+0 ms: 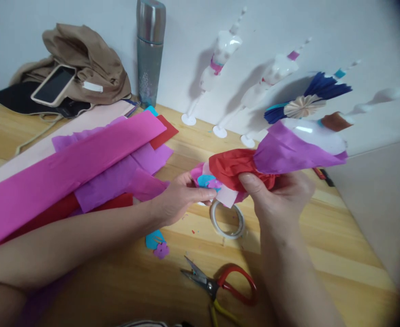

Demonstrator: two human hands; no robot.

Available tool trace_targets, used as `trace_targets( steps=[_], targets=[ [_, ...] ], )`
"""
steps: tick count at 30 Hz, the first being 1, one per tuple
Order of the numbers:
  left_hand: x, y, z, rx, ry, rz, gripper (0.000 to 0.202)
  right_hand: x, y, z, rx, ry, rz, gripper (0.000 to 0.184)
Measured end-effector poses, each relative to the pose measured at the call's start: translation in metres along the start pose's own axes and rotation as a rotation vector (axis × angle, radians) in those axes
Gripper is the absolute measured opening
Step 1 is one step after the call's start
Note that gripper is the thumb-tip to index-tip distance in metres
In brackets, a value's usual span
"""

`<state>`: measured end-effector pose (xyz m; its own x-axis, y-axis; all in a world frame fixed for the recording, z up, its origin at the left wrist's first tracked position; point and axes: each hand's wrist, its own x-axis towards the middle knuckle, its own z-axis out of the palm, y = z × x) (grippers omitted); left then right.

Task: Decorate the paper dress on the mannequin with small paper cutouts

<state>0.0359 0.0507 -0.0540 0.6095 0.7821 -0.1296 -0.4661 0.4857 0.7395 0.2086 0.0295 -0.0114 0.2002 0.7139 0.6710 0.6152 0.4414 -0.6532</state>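
A paper-dressed doll (298,150) is gripped by the right hand (281,200), its pink hem (229,196) pinched by the left hand (177,200). A tape roll (229,235) is seen beneath them.

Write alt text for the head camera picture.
Two hands hold a white doll wrapped in purple and red tissue paper over a wooden table: the right hand grips its red skirt, the left hand pinches the pink layer below. A tape roll, red-handled scissors and pink tissue sheets lie nearby.

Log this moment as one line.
right hand: holds paper-dressed figure | left hand: pinches its pink hem | below: tape roll | near: scissors
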Motion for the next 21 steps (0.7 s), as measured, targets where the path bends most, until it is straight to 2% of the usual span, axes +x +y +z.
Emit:
trace_targets(
  steps=[6,13,18,21],
  targets=[
    [0.0,0.0,0.001,0.041,0.004,0.012,0.027,0.003,-0.005,0.003,0.047,0.013,0.018,0.023],
    [-0.001,0.002,-0.008,-0.014,-0.079,-0.027,0.033,0.003,-0.002,0.004,0.105,0.024,-0.009,0.018],
    [0.002,0.0,-0.01,-0.056,0.037,0.0,0.031,0.002,0.003,0.004,0.109,0.032,-0.003,0.015],
    [0.002,0.002,-0.009,-0.044,0.049,0.007,0.028,0.0,0.004,0.004,0.1,0.038,-0.001,0.017]
  ],
)
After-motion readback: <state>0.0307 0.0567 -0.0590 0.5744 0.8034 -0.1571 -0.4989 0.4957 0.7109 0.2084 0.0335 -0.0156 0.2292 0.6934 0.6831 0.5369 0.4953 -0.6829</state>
